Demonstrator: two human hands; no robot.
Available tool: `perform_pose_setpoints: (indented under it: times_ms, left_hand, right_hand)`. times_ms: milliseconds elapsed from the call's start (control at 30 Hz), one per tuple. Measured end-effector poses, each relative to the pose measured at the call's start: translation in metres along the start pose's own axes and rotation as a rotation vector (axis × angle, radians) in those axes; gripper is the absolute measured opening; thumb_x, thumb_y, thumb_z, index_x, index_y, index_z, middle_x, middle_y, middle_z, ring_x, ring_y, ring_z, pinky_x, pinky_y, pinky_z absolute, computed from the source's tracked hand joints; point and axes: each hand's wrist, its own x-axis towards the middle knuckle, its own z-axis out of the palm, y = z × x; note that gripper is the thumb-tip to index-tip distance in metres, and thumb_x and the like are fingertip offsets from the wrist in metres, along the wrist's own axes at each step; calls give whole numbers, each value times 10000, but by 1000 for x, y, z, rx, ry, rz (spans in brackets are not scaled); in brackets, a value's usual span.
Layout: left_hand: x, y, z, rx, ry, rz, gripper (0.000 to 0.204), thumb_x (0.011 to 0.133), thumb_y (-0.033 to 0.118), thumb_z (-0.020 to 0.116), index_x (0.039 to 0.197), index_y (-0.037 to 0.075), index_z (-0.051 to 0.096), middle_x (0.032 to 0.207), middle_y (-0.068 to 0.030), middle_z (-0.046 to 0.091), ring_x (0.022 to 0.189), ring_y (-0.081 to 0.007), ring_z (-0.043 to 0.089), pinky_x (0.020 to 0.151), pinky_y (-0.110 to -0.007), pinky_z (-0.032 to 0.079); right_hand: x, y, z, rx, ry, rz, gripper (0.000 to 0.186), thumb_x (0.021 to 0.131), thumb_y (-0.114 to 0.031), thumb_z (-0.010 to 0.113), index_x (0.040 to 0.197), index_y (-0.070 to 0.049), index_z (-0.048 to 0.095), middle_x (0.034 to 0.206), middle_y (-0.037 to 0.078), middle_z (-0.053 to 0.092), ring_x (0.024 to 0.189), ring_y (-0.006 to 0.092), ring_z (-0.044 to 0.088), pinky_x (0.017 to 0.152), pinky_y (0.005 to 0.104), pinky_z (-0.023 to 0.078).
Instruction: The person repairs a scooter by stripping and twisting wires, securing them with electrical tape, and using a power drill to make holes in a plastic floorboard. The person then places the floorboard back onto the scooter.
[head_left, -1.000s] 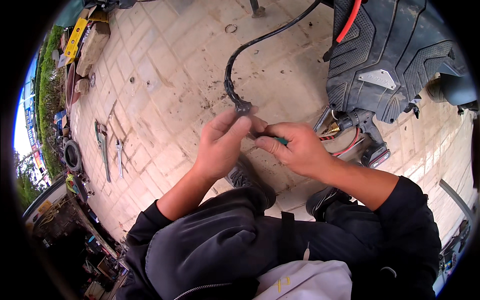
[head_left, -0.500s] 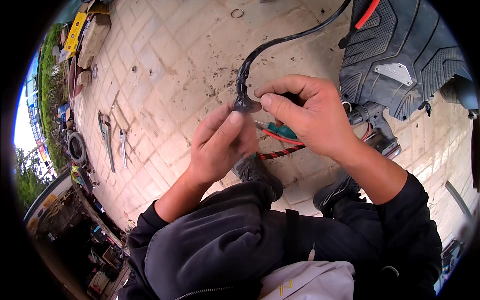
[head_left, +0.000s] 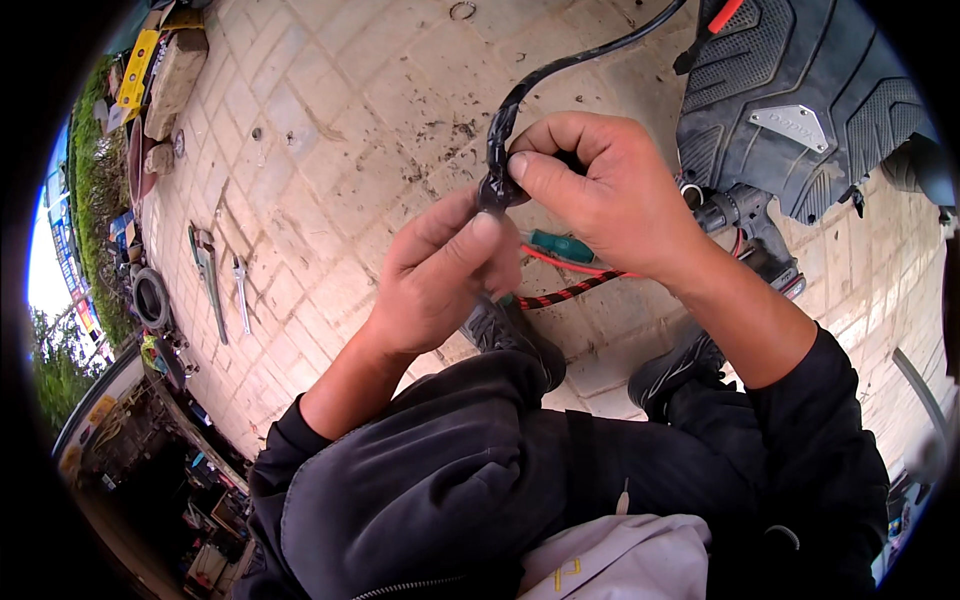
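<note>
A black cable [head_left: 575,66] curves down from the top to my hands. Its lower stretch is wrapped in shiny black electrical tape [head_left: 497,150]. My left hand [head_left: 435,270] grips the wrapped end between thumb and fingers. From the right, my right hand [head_left: 625,200] pinches at the tape just above the left fingertips, thumb and forefinger against the cable. The tip of the cable is hidden in my left hand. Below the hands lie a green-handled tool [head_left: 562,246], partly covered by my right hand, and a black-and-red striped cable [head_left: 560,298].
A grey cordless drill [head_left: 745,220] lies right of my right hand, beside a black ribbed footboard [head_left: 740,130]. Pliers [head_left: 208,280] and a wrench [head_left: 242,295] lie on the paving [head_left: 330,200] at left. My shoes [head_left: 515,340] are just below the hands.
My right hand has moved up and left, its fingertips now against the wrapped cable where a gap showed before. My left hand has risen slightly, still gripping the end.
</note>
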Motion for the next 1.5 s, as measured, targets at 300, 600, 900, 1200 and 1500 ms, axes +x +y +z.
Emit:
perform_pose_setpoints:
  times_ms: [300,600,900,1200,1500]
  left_hand:
    - [3,2,-3,-492,-175,-183,438,1014,298,442,1301,-34,463,750,23,400,625,-93,384,573,-267,359]
    - [2,3,-1,-351,-117,-181,394,1005,248,467,1269,-44,482,775,-15,478,649,-126,444,596,-307,394]
    - [2,5,-1,88,-16,-109,317,992,193,508,1205,-39,547,827,-75,600,713,-148,548,655,-295,447]
    - [1,11,-3,412,78,-65,280,979,142,541,1173,-57,575,921,-96,658,839,-148,618,765,-277,498]
    - [3,11,6,962,405,360,101,813,22,686,910,-4,688,788,-108,679,699,-154,663,624,-270,505]
  right_hand:
    - [7,4,-5,460,-172,241,197,903,-147,565,792,11,605,629,11,527,540,79,453,507,237,389]
    - [8,15,-12,408,-154,218,197,917,-156,575,917,39,606,627,9,508,563,92,468,523,255,394]
    - [7,32,-15,325,-171,202,227,935,-195,597,1023,13,618,728,21,582,631,91,521,579,246,431]
    - [3,43,-15,349,-298,207,242,894,-203,684,1067,-36,654,889,7,652,781,81,577,671,241,480]
    - [-2,49,2,343,-108,111,252,840,-204,748,920,-9,609,757,11,619,678,47,544,534,217,434]
